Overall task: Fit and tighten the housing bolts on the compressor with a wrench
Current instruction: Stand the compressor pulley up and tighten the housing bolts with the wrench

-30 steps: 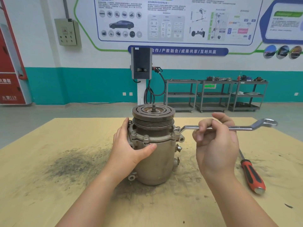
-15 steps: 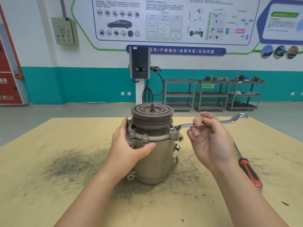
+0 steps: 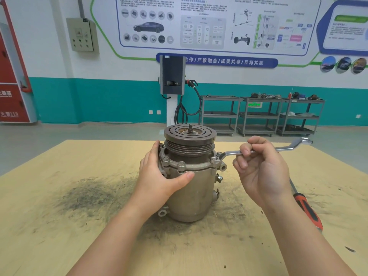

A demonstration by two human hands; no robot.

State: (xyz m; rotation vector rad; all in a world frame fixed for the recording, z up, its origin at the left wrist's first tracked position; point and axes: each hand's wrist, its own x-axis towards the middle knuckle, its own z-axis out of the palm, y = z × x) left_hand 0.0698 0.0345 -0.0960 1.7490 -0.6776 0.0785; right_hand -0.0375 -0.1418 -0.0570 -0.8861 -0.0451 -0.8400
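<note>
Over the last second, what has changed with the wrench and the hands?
The right hand swung the wrench handle, its free end moving away from the person toward the far table edge, ring end staying on the right-side bolt. The left hand kept steadying the compressor; the screwdriver stayed put.

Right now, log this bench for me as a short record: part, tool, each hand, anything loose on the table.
part: compressor, upright on the wooden table, pulley on top
tool: offset ring wrench, near end over a flange bolt on the right side
left hand: grips the compressor housing below the flange
right hand: fingers curled round the wrench shaft
loose: red-handled screwdriver lying on the table, right of the right forearm
table surface: dark grime patch left of the compressor
</note>
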